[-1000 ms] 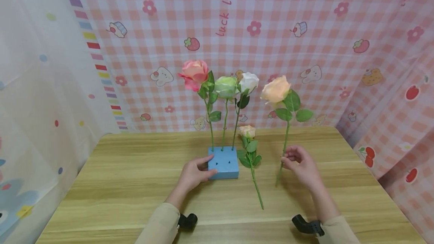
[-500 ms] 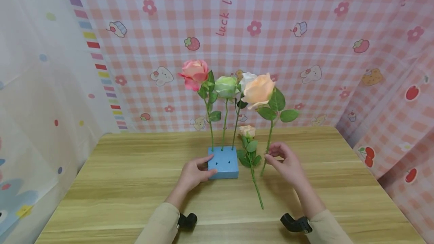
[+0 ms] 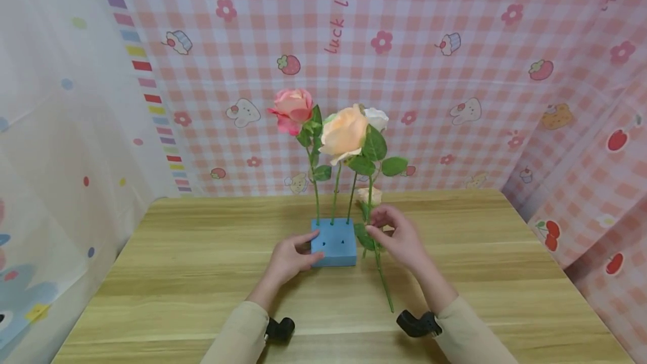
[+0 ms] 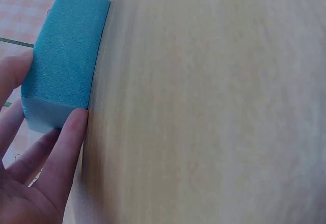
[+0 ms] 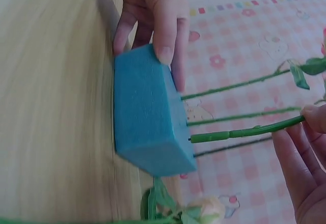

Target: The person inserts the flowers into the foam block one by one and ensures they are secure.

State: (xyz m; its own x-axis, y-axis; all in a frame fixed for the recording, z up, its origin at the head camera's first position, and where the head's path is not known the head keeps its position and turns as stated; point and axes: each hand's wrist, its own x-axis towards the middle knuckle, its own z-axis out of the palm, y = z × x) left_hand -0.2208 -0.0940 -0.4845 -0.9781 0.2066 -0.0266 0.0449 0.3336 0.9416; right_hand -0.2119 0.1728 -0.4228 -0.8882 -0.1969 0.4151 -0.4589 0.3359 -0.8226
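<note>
My left hand [image 3: 288, 261] holds the left side of a blue foam block [image 3: 335, 253] on the table; thumb and fingers lie around its end in the left wrist view. A pink rose [image 3: 293, 110] and a white rose [image 3: 377, 120] stand in holes along the block's back edge. Between them, a green rose is mostly hidden; its stem [image 3: 336, 195] shows. My right hand [image 3: 399, 240] pinches the stem of a peach rose [image 3: 345, 135]. In the right wrist view, that stem's lower end [image 5: 211, 137] points at the block's top face, close to a hole.
A smaller pale rose [image 3: 384, 288] lies on the wooden table [image 3: 202, 274], right of the block, its upper part partly behind the right hand. Two small holes show in the block's front half. A pink checked cloth [image 3: 429, 83] hangs behind the table.
My right hand has carried the peach rose leftward, from right of the lying rose to near the block, its bloom now in front of the green rose. The left hand has stayed on the block.
</note>
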